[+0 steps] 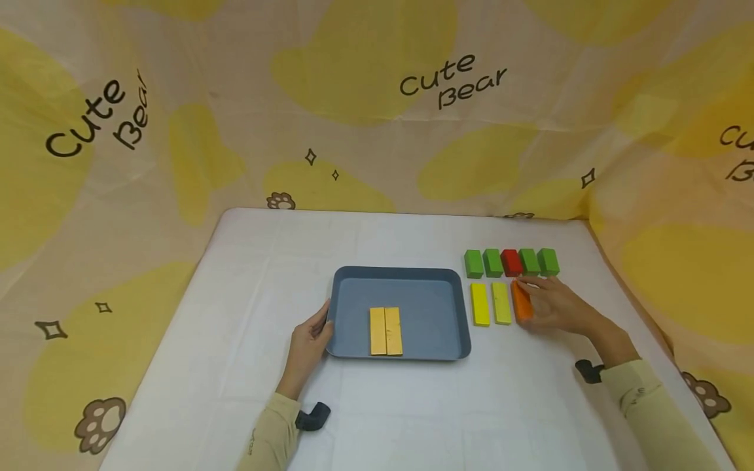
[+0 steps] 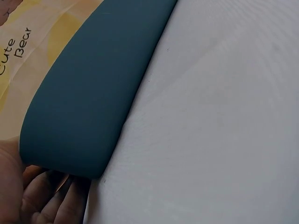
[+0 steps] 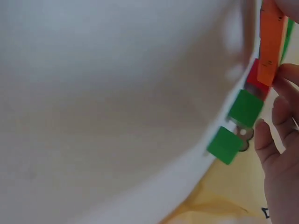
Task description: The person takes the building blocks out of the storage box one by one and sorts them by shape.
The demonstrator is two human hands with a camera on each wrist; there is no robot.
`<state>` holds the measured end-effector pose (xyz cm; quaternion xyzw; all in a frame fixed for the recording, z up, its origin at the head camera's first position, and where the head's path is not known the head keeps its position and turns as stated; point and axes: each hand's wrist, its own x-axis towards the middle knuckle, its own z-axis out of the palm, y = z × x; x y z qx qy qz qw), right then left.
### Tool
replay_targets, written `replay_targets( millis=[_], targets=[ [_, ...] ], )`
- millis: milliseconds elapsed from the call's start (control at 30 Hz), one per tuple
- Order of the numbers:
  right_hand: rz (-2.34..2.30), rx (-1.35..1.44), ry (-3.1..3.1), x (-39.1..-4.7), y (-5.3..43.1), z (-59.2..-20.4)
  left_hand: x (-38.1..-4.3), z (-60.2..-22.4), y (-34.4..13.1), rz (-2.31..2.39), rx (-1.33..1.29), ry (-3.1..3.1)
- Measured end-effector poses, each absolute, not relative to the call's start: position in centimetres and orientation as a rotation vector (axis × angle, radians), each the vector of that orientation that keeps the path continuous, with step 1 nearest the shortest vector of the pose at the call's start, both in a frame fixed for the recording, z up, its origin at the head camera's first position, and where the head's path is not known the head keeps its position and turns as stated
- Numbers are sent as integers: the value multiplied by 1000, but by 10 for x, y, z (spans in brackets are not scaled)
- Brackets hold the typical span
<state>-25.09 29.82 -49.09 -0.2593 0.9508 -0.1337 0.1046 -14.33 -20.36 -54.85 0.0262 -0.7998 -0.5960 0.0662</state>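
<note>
A blue-grey tray [image 1: 424,314] lies on the white table, with two tan blocks [image 1: 377,331] side by side near its front edge. My left hand [image 1: 309,341] grips the tray's left rim; the left wrist view shows fingers curled beneath the tray wall [image 2: 88,93]. To the right of the tray, my right hand [image 1: 559,306] pinches an orange block [image 1: 521,301] by its ends between thumb and finger. The same orange block [image 3: 271,44] shows close up in the right wrist view. Left of it lie a yellow block [image 1: 480,305] and a yellow-green block [image 1: 501,303].
Behind these blocks stands a row of several green blocks [image 1: 474,263] with one red block [image 1: 511,263] among them. A patterned cloth [image 1: 365,98] hangs around the table's back and sides. White table surface [image 1: 283,261] extends left of the tray.
</note>
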Motion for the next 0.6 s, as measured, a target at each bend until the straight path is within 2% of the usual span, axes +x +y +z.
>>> replay_targets(
  millis=[600],
  targets=[
    [-425, -759, 2751, -253, 302, -500, -143, -549, -204, -1826, 66, -2397]
  ],
)
